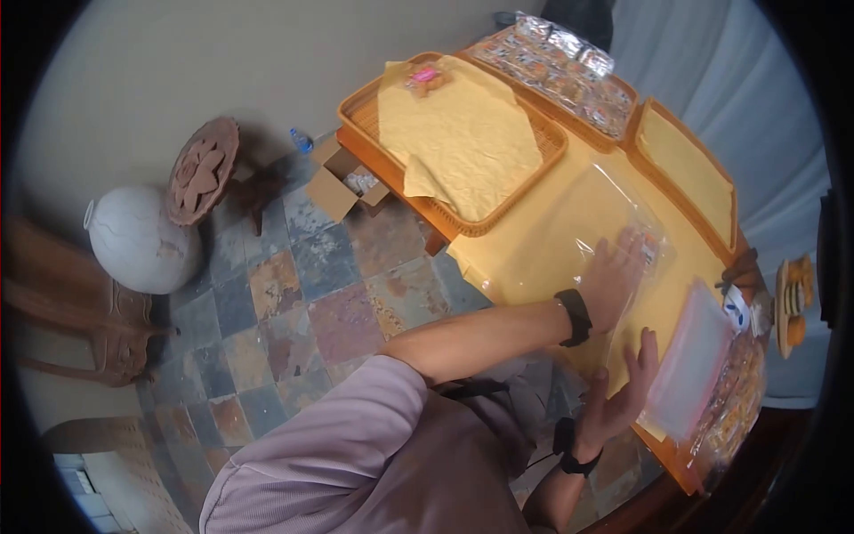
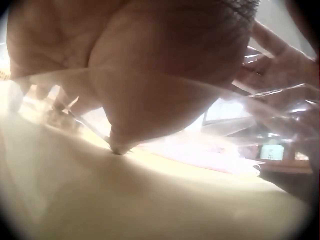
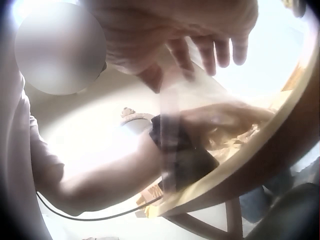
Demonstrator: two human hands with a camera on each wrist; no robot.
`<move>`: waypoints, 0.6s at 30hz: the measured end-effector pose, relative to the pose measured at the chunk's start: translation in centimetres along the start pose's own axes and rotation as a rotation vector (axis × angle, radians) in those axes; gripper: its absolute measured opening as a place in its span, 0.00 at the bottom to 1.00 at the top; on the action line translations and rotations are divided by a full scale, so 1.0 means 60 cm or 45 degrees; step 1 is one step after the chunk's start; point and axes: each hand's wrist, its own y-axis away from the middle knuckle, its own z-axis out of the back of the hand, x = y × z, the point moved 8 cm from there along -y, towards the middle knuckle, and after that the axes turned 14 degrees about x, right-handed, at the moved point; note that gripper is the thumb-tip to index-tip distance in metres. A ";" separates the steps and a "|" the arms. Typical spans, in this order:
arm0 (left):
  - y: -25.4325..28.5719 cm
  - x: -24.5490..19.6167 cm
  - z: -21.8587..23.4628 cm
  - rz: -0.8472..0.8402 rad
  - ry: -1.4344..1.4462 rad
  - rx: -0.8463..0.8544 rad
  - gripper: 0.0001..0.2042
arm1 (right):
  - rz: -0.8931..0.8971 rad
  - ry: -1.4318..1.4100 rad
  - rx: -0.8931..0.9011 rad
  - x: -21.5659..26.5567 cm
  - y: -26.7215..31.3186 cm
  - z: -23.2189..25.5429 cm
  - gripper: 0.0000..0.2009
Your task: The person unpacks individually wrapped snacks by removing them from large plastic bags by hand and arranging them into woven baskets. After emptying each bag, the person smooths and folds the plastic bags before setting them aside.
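My left hand (image 1: 612, 280) reaches over the yellow-covered table, its fingers on a small clear packet (image 1: 652, 254) with a label. A large clear plastic bag (image 1: 569, 236) lies around that hand, and its film (image 2: 165, 75) crosses the palm in the left wrist view. Pale, crumbly-looking contents show beneath the left fingers in the right wrist view. Nearer my body is my right hand (image 1: 623, 387), fingers straight and spread, beside the film's near edge. In the right wrist view a strip of film (image 3: 170, 130) hangs below the right fingers (image 3: 205, 55).
A wicker tray (image 1: 356, 116) lined with yellow cloth holds one small packet (image 1: 427, 80). Behind are a tray of wrapped packets (image 1: 560, 76) and another lined tray (image 1: 685, 178). Pink-edged clear bags (image 1: 689, 365) lie at right, near more packets (image 1: 734, 400). A cardboard box (image 1: 334, 191) stands below.
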 end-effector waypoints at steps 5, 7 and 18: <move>0.001 -0.025 0.002 0.005 -0.030 0.123 0.36 | -0.176 -0.397 -0.003 -0.048 -0.053 0.009 0.32; 0.004 -0.027 -0.008 -0.021 -0.054 0.144 0.35 | -0.227 -0.448 0.055 -0.074 -0.082 0.003 0.36; 0.009 -0.025 0.029 0.098 -0.010 -0.042 0.21 | -0.704 -0.302 0.439 -0.188 -0.126 -0.045 0.40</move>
